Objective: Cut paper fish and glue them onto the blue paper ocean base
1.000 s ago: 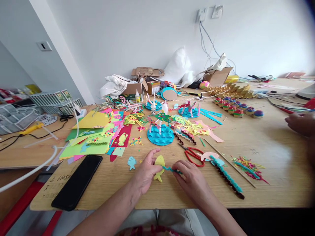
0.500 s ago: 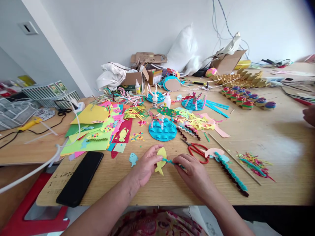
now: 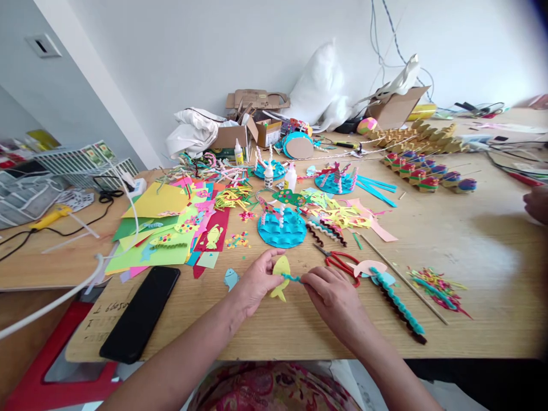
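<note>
My left hand [image 3: 258, 283] is closed on a yellow paper fish [image 3: 281, 265], its thumb pressing one end of a turquoise pipe cleaner [image 3: 293, 278] against the fish. The pipe cleaner runs across to my right hand [image 3: 333, 297], whose fingers pinch the other end and hide its tip. A small blue paper fish [image 3: 231, 278] lies on the table just left of my left hand. Red-handled scissors [image 3: 342, 265] rest beyond my right hand, beside a pink paper fish [image 3: 369, 267] and turquoise and dark brown crimped pipe cleaners [image 3: 400, 305].
A black phone [image 3: 140, 314] and stacked coloured paper [image 3: 158, 228] lie at left. Ahead stands a blue round base [image 3: 281, 231] with paper fish on it, near glue bottles [image 3: 290, 177]. A wooden stick [image 3: 406, 279] lies at right. Another person's hand [image 3: 537, 202] shows at the right edge.
The view has shifted slightly. My right fingers have shifted a little on the pipe cleaner, hiding the end that stuck out below them. My left hand keeps hold of the yellow fish.
</note>
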Action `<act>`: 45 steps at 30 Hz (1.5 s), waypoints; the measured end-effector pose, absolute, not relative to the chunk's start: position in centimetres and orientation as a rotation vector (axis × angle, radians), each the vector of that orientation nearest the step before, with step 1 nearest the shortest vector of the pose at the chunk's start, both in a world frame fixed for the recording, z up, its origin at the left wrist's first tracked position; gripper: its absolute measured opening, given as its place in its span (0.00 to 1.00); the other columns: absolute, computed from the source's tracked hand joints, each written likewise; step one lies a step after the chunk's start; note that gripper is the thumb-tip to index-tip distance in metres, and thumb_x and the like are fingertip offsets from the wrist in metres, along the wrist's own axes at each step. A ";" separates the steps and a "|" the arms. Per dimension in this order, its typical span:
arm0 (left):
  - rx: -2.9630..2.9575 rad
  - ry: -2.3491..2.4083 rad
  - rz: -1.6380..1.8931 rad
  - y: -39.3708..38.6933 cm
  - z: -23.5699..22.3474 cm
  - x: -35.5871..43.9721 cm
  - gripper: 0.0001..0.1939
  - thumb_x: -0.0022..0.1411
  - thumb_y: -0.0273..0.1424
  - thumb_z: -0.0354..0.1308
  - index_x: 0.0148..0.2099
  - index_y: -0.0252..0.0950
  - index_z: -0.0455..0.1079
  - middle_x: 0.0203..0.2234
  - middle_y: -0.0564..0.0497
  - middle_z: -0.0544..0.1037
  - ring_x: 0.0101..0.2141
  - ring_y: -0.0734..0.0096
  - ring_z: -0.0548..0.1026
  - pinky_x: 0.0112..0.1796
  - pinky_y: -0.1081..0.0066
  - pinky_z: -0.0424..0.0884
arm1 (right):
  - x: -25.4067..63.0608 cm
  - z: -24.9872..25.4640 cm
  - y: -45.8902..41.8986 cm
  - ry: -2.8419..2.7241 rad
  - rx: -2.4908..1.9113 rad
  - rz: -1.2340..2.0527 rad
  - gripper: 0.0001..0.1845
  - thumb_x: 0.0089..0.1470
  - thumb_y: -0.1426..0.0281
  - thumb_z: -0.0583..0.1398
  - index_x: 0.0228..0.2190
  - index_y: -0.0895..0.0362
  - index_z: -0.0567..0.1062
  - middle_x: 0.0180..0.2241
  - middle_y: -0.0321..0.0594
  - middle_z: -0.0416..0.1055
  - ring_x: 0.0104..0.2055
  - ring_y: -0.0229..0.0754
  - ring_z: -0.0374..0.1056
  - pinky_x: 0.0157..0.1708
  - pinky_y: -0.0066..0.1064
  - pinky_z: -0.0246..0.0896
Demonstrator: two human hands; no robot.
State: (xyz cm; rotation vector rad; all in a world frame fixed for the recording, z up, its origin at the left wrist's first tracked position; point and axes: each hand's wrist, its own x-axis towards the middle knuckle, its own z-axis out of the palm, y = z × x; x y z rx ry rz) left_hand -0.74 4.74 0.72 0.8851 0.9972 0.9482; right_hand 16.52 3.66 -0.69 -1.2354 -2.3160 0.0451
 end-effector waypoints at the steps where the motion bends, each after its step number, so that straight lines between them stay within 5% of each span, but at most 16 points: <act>1: 0.883 0.998 0.947 4.9 0.7 -0.6 0.27 0.43 0.18 0.56 0.49 0.36 0.63 0.30 0.54 0.72 0.29 0.76 0.67 0.32 0.75 0.61 | 16.6 -0.6 3.7 -2.321 -1.240 0.025 0.09 0.54 0.74 0.54 0.28 0.56 0.73 0.27 0.38 0.70 0.31 0.38 0.63 0.33 0.30 0.52; 18: 0.796 0.981 0.868 6.2 0.8 -0.6 0.31 0.40 0.20 0.54 0.51 0.38 0.59 0.28 0.55 0.69 0.27 0.76 0.67 0.29 0.76 0.59 | 16.7 -0.3 5.1 -2.306 -1.156 0.172 0.10 0.55 0.74 0.52 0.28 0.56 0.73 0.28 0.40 0.71 0.31 0.38 0.65 0.31 0.28 0.55; 45: 0.675 0.793 0.904 7.0 1.4 -1.7 0.21 0.52 0.33 0.60 0.49 0.38 0.63 0.35 0.50 0.71 0.33 0.72 0.71 0.33 0.75 0.62 | 16.9 1.3 6.3 -2.221 -1.189 0.195 0.08 0.54 0.74 0.53 0.28 0.56 0.71 0.28 0.38 0.72 0.31 0.38 0.66 0.30 0.28 0.58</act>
